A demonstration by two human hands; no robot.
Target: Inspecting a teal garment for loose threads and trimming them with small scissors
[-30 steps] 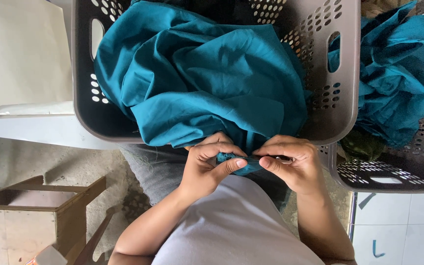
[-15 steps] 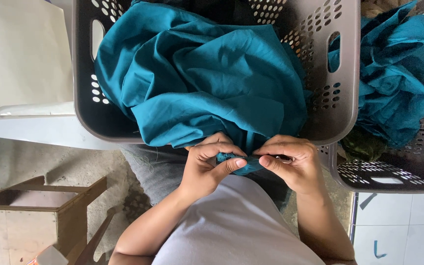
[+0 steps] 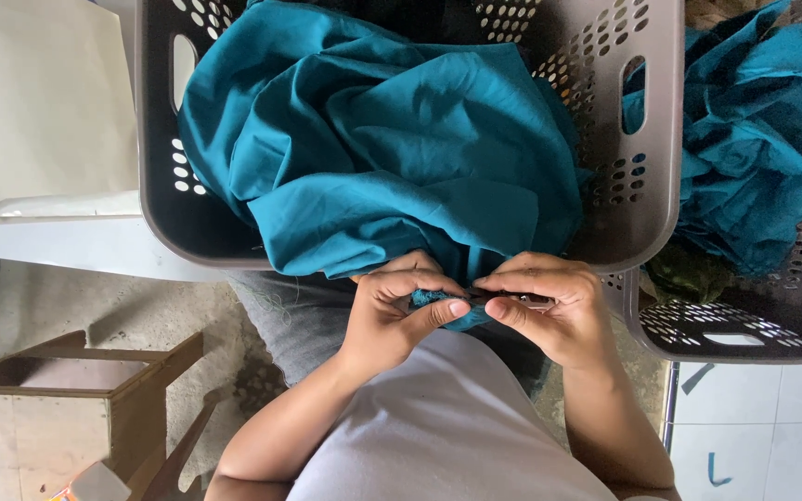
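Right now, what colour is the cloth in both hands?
Teal cloth, plain; head view.

Teal all the way: the cloth (image 3: 392, 158) pinched between the left hand (image 3: 396, 311) and right hand (image 3: 549, 311) is one plain, deep teal with no print, darker in its folds. Just beyond the grip, the basket (image 3: 647, 186) holding it is grey, dotted with rows of pale holes. Off to the right of the grip, a second grey basket (image 3: 791, 325) carries more teal fabric (image 3: 754, 139). Beneath the grip, a plain white shirt (image 3: 447, 436) and grey trousers (image 3: 299, 315).
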